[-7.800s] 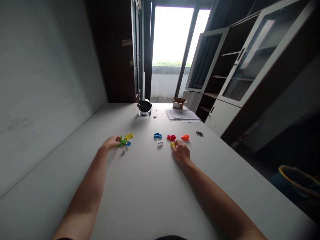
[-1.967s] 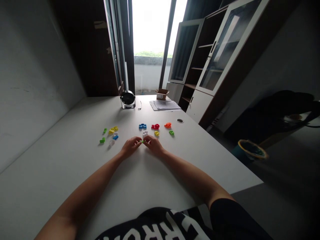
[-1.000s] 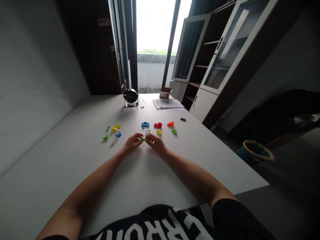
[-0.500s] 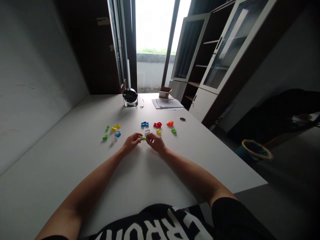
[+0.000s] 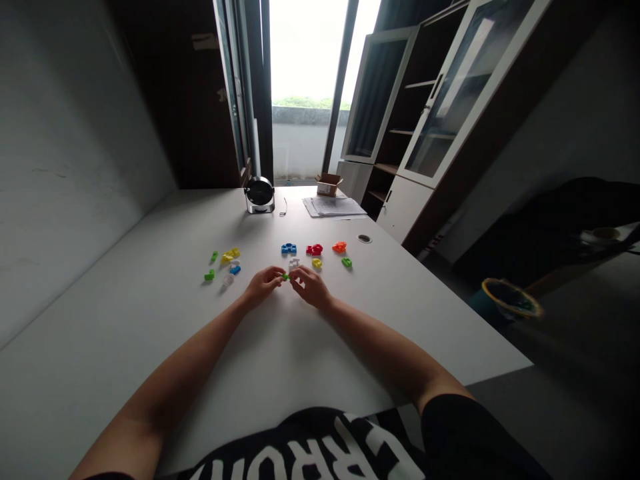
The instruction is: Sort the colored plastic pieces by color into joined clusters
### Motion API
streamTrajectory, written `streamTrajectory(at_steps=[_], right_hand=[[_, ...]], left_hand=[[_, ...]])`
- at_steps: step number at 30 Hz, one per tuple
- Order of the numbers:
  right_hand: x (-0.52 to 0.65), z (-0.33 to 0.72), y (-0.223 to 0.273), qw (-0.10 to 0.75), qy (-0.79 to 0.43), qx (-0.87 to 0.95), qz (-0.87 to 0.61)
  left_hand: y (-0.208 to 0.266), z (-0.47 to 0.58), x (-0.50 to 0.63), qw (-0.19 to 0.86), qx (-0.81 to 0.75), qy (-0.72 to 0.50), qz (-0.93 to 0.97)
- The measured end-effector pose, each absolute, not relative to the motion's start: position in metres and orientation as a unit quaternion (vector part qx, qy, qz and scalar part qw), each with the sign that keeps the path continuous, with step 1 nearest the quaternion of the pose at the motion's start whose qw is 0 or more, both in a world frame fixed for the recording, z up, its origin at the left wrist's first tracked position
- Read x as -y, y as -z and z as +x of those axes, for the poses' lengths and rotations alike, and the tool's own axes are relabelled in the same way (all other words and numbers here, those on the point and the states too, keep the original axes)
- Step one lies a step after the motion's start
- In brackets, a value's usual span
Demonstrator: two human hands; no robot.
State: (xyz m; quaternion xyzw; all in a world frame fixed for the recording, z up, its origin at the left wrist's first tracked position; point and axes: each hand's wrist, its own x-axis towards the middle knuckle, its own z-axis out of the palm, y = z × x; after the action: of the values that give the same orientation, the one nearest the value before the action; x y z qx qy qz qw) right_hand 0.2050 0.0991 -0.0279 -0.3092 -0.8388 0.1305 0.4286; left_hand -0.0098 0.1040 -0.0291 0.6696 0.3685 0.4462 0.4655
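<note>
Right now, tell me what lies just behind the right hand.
Just beyond the right hand is a white piece, its near edge apparently covered by the hand; past it, a blue piece shows. Whatever the hand itself hides cannot be seen.

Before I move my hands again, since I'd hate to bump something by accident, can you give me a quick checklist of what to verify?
1. Green piece between left grip and right grip: ok, at the fingertips of both.
2. Hold firm: cannot tell, fingers partly cover it.
3. White piece untouched by the right grip: cannot tell, they overlap in view.
4. Translucent piece apart from the left grip: ok, off to its left.
5. Red piece apart from both grips: ok.
6. Cardboard box out of the way: ok, near the table's far edge.
</note>
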Motion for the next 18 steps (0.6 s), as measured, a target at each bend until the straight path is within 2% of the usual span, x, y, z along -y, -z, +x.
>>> streamTrajectory(at_steps=[12,18], right_hand=[[-0.101,0.205,0.031,0.427,-0.157,0.828,-0.328],[-0.117,0.225,0.017,0.436,-0.082,0.815,-0.373]], left_hand=[[0.027,-0.010,-0.099,0.459,-0.378,-0.448,0.668],[0.028,-0.013,-0.101,0.425,-0.409,-0.427,0.686]])
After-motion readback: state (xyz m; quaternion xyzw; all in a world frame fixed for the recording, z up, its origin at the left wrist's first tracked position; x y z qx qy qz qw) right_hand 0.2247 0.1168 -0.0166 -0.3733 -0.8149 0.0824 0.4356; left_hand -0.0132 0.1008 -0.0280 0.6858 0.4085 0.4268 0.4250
